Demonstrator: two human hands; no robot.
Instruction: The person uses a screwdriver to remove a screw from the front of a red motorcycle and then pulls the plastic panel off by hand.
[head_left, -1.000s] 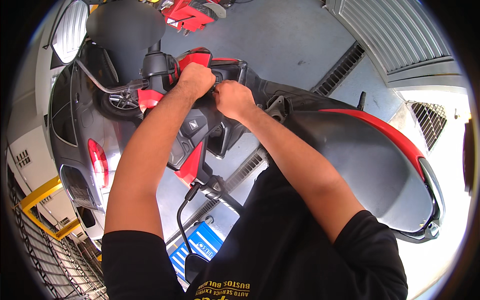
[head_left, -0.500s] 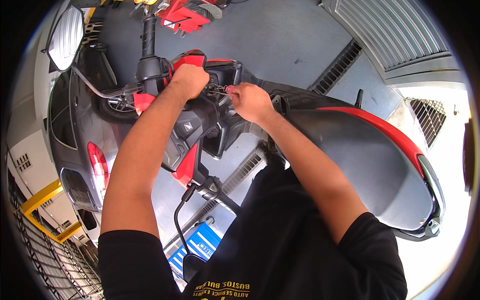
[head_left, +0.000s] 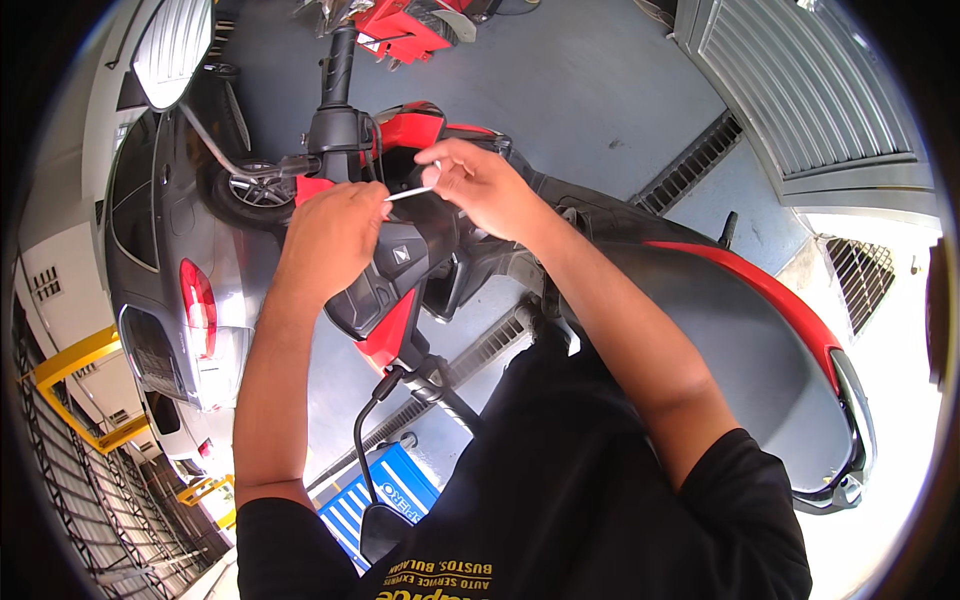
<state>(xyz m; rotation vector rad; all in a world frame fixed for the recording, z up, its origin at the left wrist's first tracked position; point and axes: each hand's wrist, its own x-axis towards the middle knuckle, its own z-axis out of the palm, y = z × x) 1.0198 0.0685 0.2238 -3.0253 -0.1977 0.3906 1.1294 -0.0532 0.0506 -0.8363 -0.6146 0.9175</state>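
Currently, left hand [head_left: 335, 238] has fingers closed on end of thin pale rod [head_left: 411, 193] above scooter front [head_left: 402, 254]; right hand [head_left: 487, 192] half-curled at other end, grip unclear. Loose pinch could drop rod.

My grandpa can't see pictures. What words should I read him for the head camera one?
A person's left hand and right hand meet at a thin pale stick, above a red and black scooter. A gray car stands on the left.
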